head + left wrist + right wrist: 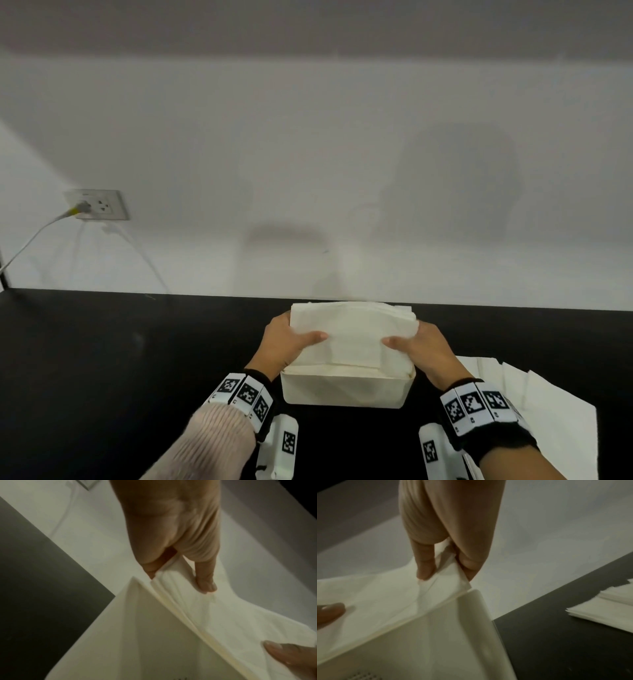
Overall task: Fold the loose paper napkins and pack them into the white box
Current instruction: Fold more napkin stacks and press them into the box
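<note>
A white box stands on the black table, near its far edge. A stack of folded white napkins rises out of the box, tilted toward me. My left hand grips the stack's left end, thumb on the front face and fingers behind. At the other end my right hand holds the stack the same way. The left wrist view shows the napkins pinched above the box wall. In the right wrist view the napkins sit just inside the box corner.
Loose unfolded napkins lie on the black table to the right of the box, also in the right wrist view as a pile. A white wall rises behind, with a socket and plugged cable at left.
</note>
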Motion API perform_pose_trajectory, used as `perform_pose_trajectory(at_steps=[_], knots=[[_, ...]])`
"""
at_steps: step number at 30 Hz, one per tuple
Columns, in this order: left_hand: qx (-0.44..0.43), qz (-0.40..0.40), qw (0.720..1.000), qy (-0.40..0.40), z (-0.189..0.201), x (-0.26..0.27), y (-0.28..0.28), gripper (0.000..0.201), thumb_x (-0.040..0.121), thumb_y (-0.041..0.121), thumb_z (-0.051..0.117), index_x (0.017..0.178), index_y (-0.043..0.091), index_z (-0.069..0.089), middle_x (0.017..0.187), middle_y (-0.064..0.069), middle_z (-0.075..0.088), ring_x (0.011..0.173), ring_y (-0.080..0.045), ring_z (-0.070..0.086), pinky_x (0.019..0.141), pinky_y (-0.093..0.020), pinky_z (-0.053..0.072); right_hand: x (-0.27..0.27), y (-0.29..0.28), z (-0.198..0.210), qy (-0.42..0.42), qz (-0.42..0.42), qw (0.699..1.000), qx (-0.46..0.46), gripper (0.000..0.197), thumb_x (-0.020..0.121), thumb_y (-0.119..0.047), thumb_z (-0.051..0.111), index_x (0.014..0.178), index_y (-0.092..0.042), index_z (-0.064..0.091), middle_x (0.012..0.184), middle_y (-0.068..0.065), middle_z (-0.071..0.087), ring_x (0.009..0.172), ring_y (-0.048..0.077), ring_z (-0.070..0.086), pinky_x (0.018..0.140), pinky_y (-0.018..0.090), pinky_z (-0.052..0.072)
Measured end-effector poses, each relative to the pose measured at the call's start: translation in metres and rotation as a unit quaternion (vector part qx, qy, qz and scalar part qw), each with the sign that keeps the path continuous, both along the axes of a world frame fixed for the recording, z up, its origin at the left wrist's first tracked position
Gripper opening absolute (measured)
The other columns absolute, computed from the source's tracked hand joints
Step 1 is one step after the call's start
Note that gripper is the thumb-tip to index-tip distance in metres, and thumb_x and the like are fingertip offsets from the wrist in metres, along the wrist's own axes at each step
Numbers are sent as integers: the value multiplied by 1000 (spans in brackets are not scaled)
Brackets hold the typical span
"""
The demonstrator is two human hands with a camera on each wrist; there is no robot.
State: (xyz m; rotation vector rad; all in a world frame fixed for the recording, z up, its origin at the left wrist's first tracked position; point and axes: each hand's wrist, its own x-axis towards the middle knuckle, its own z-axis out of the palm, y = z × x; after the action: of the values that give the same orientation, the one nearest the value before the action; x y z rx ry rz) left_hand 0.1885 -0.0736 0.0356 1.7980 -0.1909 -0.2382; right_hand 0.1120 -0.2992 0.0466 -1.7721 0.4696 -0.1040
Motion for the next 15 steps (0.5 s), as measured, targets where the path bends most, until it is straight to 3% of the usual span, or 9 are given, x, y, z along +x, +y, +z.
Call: perform_pose_trajectory(at_steps=[5,8,11,15], knots=[[107,48,990,-73,13,6,-1,34,79,30,73,108,16,61,95,6,63,84,-7,58,67,-14,45,9,1,13,-4,-12,993,-122,51,85,-24,68,131,-17,47,126,4,57,108,19,55,94,35,48],[189,45,979,-66,10,9,-1,45,82,36,69,119,14,54,109,0,62,89,-10,54,75,-21,43,11,5,13,7,-6,986,-168,62,90,-25,61,144,-24,31,144,7,44,129,27,45,105,37,38],[279,30,959,-44,4,7,-1,51,85,38,64,126,15,46,117,-2,61,97,-16,58,81,-29,49,13,7,4,41,23,969,-242,56,95,-27,52,145,-30,29,143,9,47,128,29,47,105,35,37],[374,21,924,-72,1,3,-4,53,88,40,58,131,16,38,118,-3,61,102,-20,61,81,-30,48,12,7,-6,115,61,907,-401,36,97,-39,42,133,-39,46,133,-3,57,121,22,53,103,37,36]])
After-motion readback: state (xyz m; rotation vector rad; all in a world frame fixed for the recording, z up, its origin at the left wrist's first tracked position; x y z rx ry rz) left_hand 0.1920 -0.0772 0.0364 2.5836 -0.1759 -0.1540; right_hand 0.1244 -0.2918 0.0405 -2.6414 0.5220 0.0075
